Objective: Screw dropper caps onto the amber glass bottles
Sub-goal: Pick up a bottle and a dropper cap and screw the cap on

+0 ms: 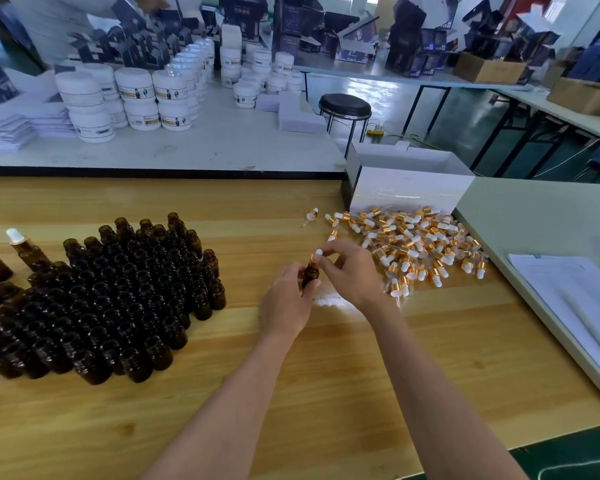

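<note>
My left hand grips an amber glass bottle upright above the wooden table. My right hand pinches a dropper cap, white bulb and gold collar, that sits on the bottle's neck. A dense block of open amber bottles stands at the left. One capped bottle stands at the far left. A pile of loose dropper caps lies to the right of my hands.
A white box stands behind the cap pile. Papers lie on the pale table at the right. White jars and dark cartons fill the far tables. A black stool stands beyond.
</note>
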